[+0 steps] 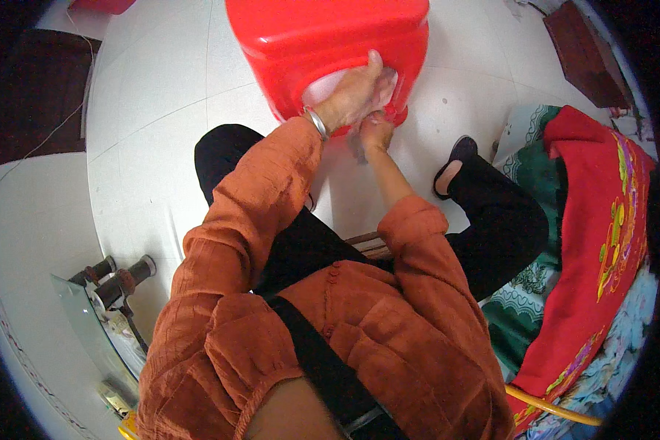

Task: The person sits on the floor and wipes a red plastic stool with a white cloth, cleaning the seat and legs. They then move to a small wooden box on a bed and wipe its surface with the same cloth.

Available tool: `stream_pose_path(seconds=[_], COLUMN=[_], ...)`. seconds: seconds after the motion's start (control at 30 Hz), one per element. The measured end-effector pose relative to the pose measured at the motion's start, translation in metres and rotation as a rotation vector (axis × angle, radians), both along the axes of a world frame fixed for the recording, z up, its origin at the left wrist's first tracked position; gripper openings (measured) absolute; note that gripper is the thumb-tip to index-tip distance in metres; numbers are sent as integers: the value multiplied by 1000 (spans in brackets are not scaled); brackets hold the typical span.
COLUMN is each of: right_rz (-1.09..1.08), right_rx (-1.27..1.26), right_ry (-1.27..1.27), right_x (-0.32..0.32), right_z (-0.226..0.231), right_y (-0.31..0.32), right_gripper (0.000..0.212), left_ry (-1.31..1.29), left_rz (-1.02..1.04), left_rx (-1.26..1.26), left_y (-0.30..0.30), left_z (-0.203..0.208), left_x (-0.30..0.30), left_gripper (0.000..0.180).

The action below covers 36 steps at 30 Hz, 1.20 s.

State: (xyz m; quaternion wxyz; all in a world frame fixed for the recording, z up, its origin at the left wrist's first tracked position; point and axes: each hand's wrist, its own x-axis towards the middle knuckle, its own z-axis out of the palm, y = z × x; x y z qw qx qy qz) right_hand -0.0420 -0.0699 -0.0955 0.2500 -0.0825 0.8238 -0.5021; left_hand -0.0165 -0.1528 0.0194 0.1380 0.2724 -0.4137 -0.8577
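Them: so where's the stool, and what are your hands up to?

Me: the red plastic stool (330, 33) is at my 12 o'clock, on the pale floor tiles (154, 176). My left hand (348, 95) lies across the opening (320, 89) in its near side, thumb standing up apart from the rest. Those fingers are blurry, so I can't tell if they grip anything. I'd guess that hand steadies the stool

Them: and the right?

Me: right hand (378, 132) is at about 5 o'clock from the left, by the stool's lower edge. Its fingers look curled in, pretty narrow. A greyish blurry thing (358, 148) shows just beside them, can't tell if I'm holding it

Them: why the wide knees (231, 150)?

Me: probably so both hands get a clear reach between them. Right cuff (412, 224) is turned back, likely to keep it out of the way. The red embroidered cloth (601, 220) sits at 3 o'clock, glass table (81, 308) at 8, both well apart from the stool
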Motion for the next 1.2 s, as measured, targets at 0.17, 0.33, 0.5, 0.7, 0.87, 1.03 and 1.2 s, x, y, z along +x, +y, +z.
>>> stream_pose_path(seconds=[0.17, 0.33, 0.5, 0.7, 0.87, 1.03, 1.2], right_rz=[-1, 207, -219, -381, -378, -5, -76], right_rx=[-21, -624, -739, -831, -724, -178, -74], right_ry=[-170, -841, -1070, -1028, -384, 775, 906], right_x=[7, -72, -110, -106, -101, -9, -44], right_z=[-30, -77, -38, 13, 23, 78, 61], right_y=[4, 47, 38, 44, 29, 13, 10], right_gripper=[26, 21, 25, 42, 35, 35, 49], left_ry=[-69, -778, -494, -247, -173, -182, -107], left_rz=[-226, -1055, -72, 229, 451, 652, 700], left_rx=[-336, -824, -1248, -797, -813, -798, -703], left_y=[14, -31, -63, -41, -29, -30, -17], left_z=[5, -34, -59, -80, -20, -1, 15], left_x=[26, 106, 165, 119, 65, 46, 42], left_gripper=[73, 70, 84, 84, 74, 74, 65])
